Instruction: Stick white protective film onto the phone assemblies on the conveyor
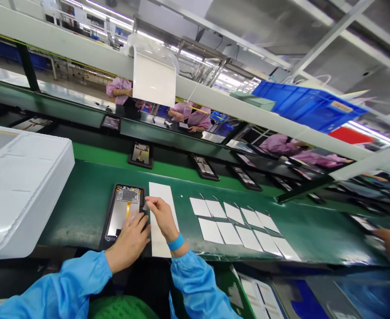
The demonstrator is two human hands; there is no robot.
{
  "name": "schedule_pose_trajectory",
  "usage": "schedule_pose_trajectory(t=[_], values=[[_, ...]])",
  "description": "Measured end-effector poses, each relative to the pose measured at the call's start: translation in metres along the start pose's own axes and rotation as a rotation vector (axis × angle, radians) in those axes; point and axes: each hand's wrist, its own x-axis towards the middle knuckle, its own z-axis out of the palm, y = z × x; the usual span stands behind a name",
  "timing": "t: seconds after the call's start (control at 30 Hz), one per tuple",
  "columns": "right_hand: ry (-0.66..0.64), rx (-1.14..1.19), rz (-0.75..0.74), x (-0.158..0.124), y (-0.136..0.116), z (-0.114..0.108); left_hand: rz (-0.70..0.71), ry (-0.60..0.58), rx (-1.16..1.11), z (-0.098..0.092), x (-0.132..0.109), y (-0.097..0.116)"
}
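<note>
An opened tablet (117,221) lies in a black frame on the green bench. Its circuit board shows at the top, with a yellow ribbon cable below it. My left hand (130,239) rests on the tablet's lower right side, fingers stretched out and holding nothing. Beside the tablet's upper right edge, my right hand (163,217) has thumb and forefinger pinched on a small greyish strip (145,206). Under my right hand lies a long white sheet (160,246). Farther right, several white rectangular pieces (211,230) are laid out in two rows.
White stacked trays (22,190) stand at the left. Behind the bench, more opened tablets (141,155) sit along a green conveyor (85,153). A blue bin (307,106) rests on the overhead rail. Another person's hand (389,241) is at the far right.
</note>
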Motion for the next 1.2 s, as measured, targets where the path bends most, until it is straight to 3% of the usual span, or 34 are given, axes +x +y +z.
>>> schedule_pose_trajectory(t=[0.13,0.3,0.7,1.2], values=[[-0.058,-0.188,-0.053,0.020,0.003,0.050,-0.123,0.054,0.041,-0.025,-0.025,-0.033],[-0.021,-0.302,-0.051,0.038,0.023,0.087,-0.251,0.057,0.159,-0.025,-0.038,-0.078],[0.039,-0.440,-0.031,0.042,0.034,0.096,-0.236,0.012,0.188,-0.017,-0.024,-0.089],[0.036,-0.507,-0.036,0.040,0.024,0.097,-0.256,-0.033,0.219,-0.015,-0.012,-0.085]])
